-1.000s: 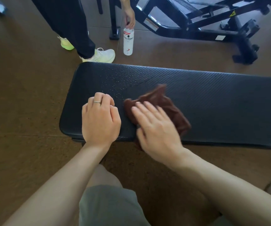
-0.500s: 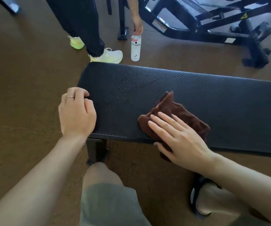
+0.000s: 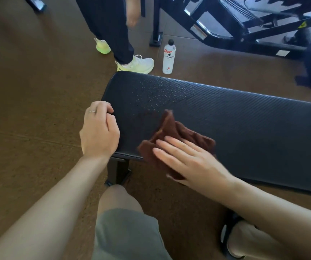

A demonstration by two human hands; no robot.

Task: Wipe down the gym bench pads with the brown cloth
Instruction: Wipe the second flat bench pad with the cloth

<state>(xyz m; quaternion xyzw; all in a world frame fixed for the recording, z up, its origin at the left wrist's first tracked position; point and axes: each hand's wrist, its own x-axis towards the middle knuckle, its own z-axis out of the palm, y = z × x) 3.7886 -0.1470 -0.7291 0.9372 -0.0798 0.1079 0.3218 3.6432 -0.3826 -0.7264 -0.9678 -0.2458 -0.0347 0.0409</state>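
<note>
While the left hand (image 3: pixel 99 131) rests at the left end of the bench pad (image 3: pixel 244 117), its fingers are curled over the pad's rounded corner, a ring showing on one of them. Fine droplets speckle the black textured surface just right of that hand, toward the far edge. Further right, the brown cloth (image 3: pixel 171 132) lies crumpled on the near part of the pad, one corner poking up toward the wet patch and its lower part hanging over the near edge. On top of it the right hand (image 3: pixel 190 160) lies flat, fingers straight and slightly spread, pressing the cloth down onto the pad. Beyond the bench, on the brown floor (image 3: pixel 29 91), another person's pale sneaker (image 3: pixel 137 64) stands near a white bottle (image 3: pixel 168 58) with a dark cap, upright beside the black frame of a gym machine (image 3: pixel 244 30).
</note>
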